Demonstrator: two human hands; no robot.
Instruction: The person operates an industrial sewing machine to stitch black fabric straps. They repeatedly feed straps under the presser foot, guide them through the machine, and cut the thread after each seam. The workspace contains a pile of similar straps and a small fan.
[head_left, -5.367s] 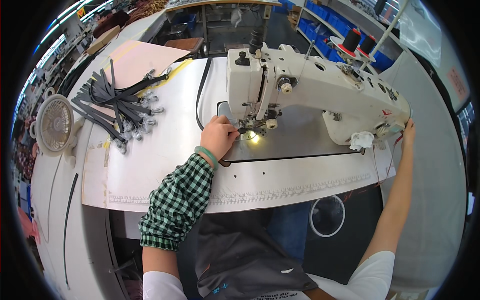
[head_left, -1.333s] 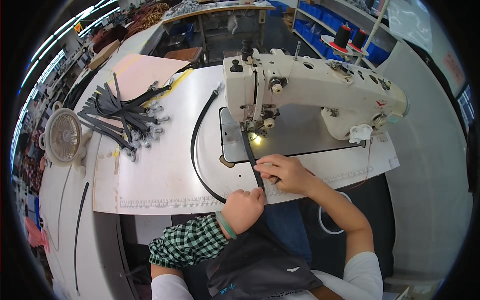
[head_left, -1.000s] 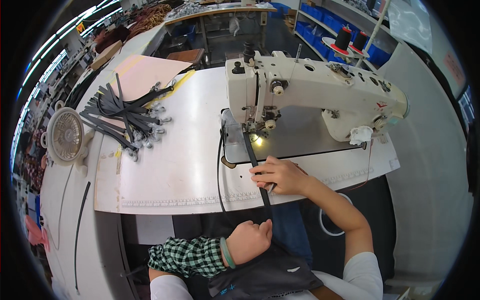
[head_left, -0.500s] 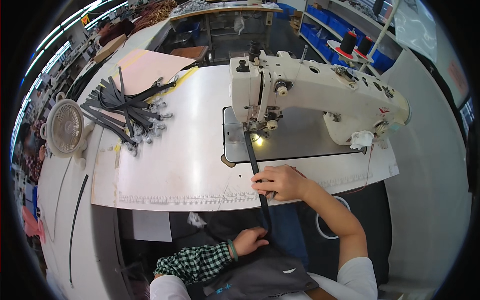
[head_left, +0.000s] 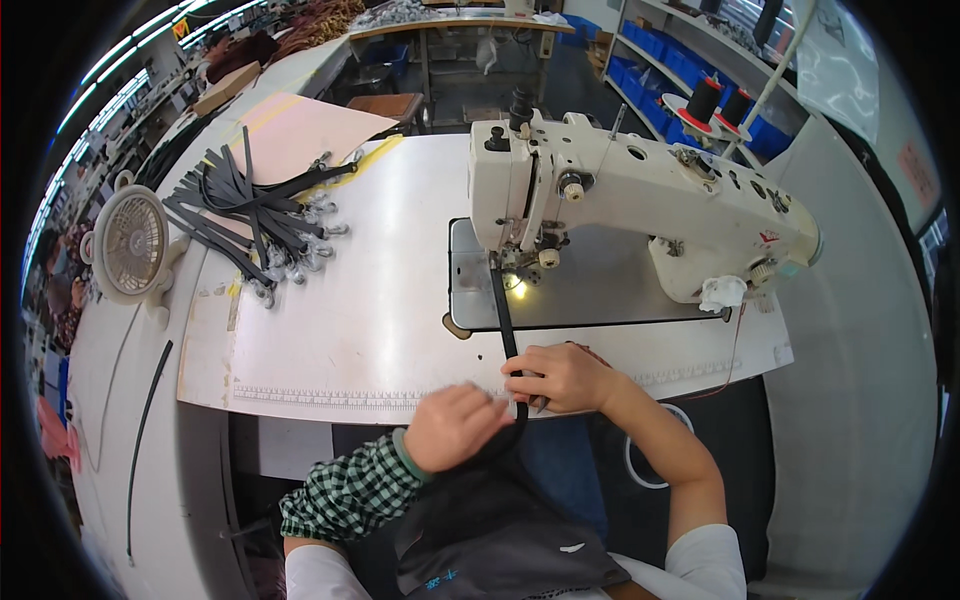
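A long black strap runs from under the needle area of the white sewing machine toward me and bends down over the table's front edge. My right hand is closed around it near that edge, with a small dark metal piece showing under the fingers, too hidden to name. Close by on the left, my left hand reaches its fingertips to the strap beside the right hand. Motion blurs those fingers, so their grip is unclear. The machine's lamp lights the metal bed plate.
A pile of black straps with clear-wrapped ends lies on the table's left, partly over pink sheet. Further left stand a small fan and a single dark strip. Thread cones rise behind the machine.
My left hand has risen from my lap to the table edge, beside the right hand. The right hand keeps its hold on the strap, and the view has shifted slightly.
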